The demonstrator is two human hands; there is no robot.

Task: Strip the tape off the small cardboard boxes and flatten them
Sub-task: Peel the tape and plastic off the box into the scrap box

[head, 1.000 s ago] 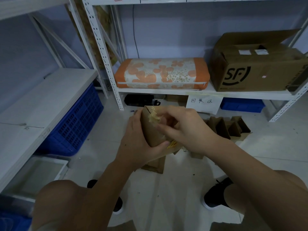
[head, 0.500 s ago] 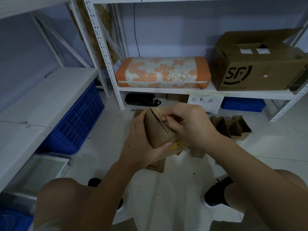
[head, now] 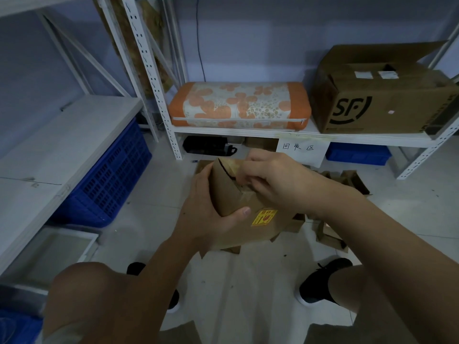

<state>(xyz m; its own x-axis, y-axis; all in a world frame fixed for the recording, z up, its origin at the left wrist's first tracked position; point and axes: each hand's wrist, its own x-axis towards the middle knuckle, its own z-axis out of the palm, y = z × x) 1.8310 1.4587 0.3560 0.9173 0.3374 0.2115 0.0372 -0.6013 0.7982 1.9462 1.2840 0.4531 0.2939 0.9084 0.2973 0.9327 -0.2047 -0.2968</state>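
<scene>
The left hand [head: 211, 214] wraps its fingers round the far side of a small brown cardboard box [head: 238, 209], thumb pressed flat on the near face beside a yellow sticker with red print [head: 264, 218]. The right hand [head: 275, 182] curls its fingertips at the box's top edge, pinching there at the flap; whether tape sits between them cannot be told. The box hangs in the air above the white tiled floor [head: 248, 281], tilted, between the person's knees. Behind it, opened brown cardboard pieces [head: 347, 180] lie on the floor. On the white metal shelf [head: 248, 132] rest an orange floral cushion [head: 238, 105] and a large brown carton printed SF [head: 382, 100]; a handwritten paper sign [head: 301, 150] hangs from its edge. A blue plastic crate [head: 111, 180] stands at left
</scene>
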